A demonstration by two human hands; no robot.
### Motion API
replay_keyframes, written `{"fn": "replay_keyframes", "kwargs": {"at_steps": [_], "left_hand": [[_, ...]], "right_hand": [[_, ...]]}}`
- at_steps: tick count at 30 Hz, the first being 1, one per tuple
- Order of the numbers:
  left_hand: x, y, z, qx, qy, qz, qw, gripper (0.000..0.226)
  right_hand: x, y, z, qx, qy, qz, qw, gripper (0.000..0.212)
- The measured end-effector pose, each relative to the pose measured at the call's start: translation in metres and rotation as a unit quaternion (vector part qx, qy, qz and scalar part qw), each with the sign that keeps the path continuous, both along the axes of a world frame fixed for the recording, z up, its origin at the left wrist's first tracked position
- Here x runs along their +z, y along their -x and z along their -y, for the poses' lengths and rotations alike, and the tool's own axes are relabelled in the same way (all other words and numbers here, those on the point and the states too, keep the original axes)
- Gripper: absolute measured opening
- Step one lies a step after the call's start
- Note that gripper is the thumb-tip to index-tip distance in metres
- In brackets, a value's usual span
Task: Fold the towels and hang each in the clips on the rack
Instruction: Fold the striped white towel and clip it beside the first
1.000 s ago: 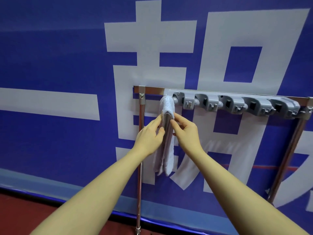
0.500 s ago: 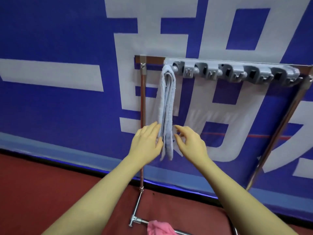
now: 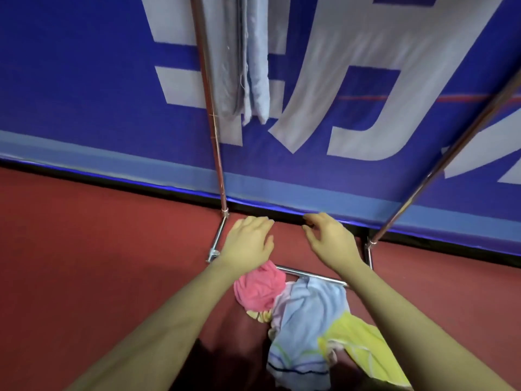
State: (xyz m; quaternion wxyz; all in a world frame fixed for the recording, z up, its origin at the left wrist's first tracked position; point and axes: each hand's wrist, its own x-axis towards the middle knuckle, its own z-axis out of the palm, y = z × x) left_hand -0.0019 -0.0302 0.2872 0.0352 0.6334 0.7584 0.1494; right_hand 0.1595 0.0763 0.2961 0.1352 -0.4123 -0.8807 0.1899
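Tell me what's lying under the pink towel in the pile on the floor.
The pink towel sits on a yellowish cloth peeking out below it, and leans against the blue towel. Its top edge crosses the rack's base bar. Anything else beneath is covered.

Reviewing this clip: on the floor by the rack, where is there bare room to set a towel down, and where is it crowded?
Bare red floor lies left of the rack's left foot, and more lies right of its right post. Crowded: the towel pile covers the low crossbar, under the left hand and right hand.
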Motion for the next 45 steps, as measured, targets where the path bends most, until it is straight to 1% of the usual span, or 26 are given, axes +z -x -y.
{"fn": "replay_keyframes", "kwargs": {"at_steps": [3,6,10,12,15,17,20,21,22,24,25,28,30,31,32,33,34,36,38,40,42,45], "left_hand": [[-0.043,-0.017,-0.017,-0.027,0.061,0.011,0.998,0.045],[-0.092,-0.034,-0.037,-0.048,0.079,0.021,0.996,0.045],[-0.173,-0.057,-0.064,-0.067,0.156,0.062,0.984,0.05],[-0.208,-0.067,-0.076,-0.082,0.206,0.051,0.974,0.047],[-0.263,-0.081,-0.084,-0.1,0.259,0.049,0.959,0.042],[-0.297,-0.091,-0.087,-0.107,0.262,0.051,0.958,0.043],[-0.328,-0.107,-0.096,-0.115,0.276,0.058,0.952,0.044],[-0.336,-0.108,-0.101,-0.122,0.295,0.05,0.946,0.047],[-0.342,-0.11,-0.106,-0.122,0.306,0.049,0.943,0.05],[-0.352,-0.111,-0.113,-0.128,0.31,0.035,0.942,0.053],[-0.356,-0.112,-0.117,-0.133,0.31,0.031,0.941,0.053],[-0.354,-0.113,-0.121,-0.146,0.308,0.033,0.94,0.049],[-0.345,-0.113,-0.121,-0.155,0.286,0.048,0.944,0.046],[-0.337,-0.113,-0.121,-0.158,0.28,0.062,0.945,0.046],[-0.328,-0.112,-0.12,-0.153,0.264,0.083,0.949,0.051],[-0.318,-0.113,-0.118,-0.139,0.232,0.109,0.956,0.061],[-0.304,-0.113,-0.115,-0.121,0.193,0.14,0.963,0.065],[-0.274,-0.111,-0.111,-0.087,0.114,0.196,0.97,0.056],[-0.24,-0.106,-0.106,-0.078,0.068,0.214,0.971,0.045],[-0.201,-0.101,-0.1,-0.077,0.046,0.23,0.969,0.031],[-0.162,-0.097,-0.093,-0.058,0.024,0.258,0.964,0.021],[-0.105,-0.094,-0.082,-0.044,-0.004,0.279,0.959,0.024]], "right_hand": [[-0.05,-0.017,-0.015,-0.017,0.039,0.019,0.999,0.031],[-0.106,-0.034,-0.03,-0.032,0.072,0.05,0.996,0.031],[-0.19,-0.058,-0.047,-0.037,0.13,0.084,0.987,0.029],[-0.233,-0.07,-0.052,-0.046,0.157,0.11,0.98,0.03],[-0.289,-0.088,-0.054,-0.053,0.176,0.16,0.97,0.035],[-0.319,-0.097,-0.054,-0.061,0.186,0.189,0.962,0.041],[-0.353,-0.106,-0.054,-0.099,0.18,0.216,0.955,0.051],[-0.361,-0.108,-0.054,-0.111,0.183,0.225,0.951,0.05],[-0.368,-0.108,-0.054,-0.114,0.18,0.231,0.949,0.043],[-0.377,-0.108,-0.053,-0.108,0.144,0.22,0.959,0.02],[-0.378,-0.107,-0.052,-0.104,0.117,0.205,0.966,0.017],[-0.372,-0.11,-0.049,-0.103,0.04,0.146,0.983,0.016],[-0.356,-0.112,-0.045,-0.088,0.004,0.106,0.99,0.018],[-0.345,-0.111,-0.045,-0.082,0.0,0.075,0.994,0.019],[-0.334,-0.112,-0.045,-0.08,0.002,0.034,0.996,0.018],[-0.321,-0.112,-0.045,-0.083,0.015,-0.01,0.996,0.015],[-0.307,-0.112,-0.044,-0.086,0.038,-0.054,0.994,0.013],[-0.275,-0.111,-0.042,-0.096,0.111,-0.143,0.979,0.013],[-0.239,-0.109,-0.038,-0.096,0.154,-0.186,0.966,0.011],[-0.202,-0.107,-0.031,-0.096,0.157,-0.207,0.961,0.01],[-0.163,-0.103,-0.023,-0.102,0.14,-0.236,0.956,0.011],[-0.103,-0.094,-0.01,-0.111,0.114,-0.284,0.945,0.01]]}}
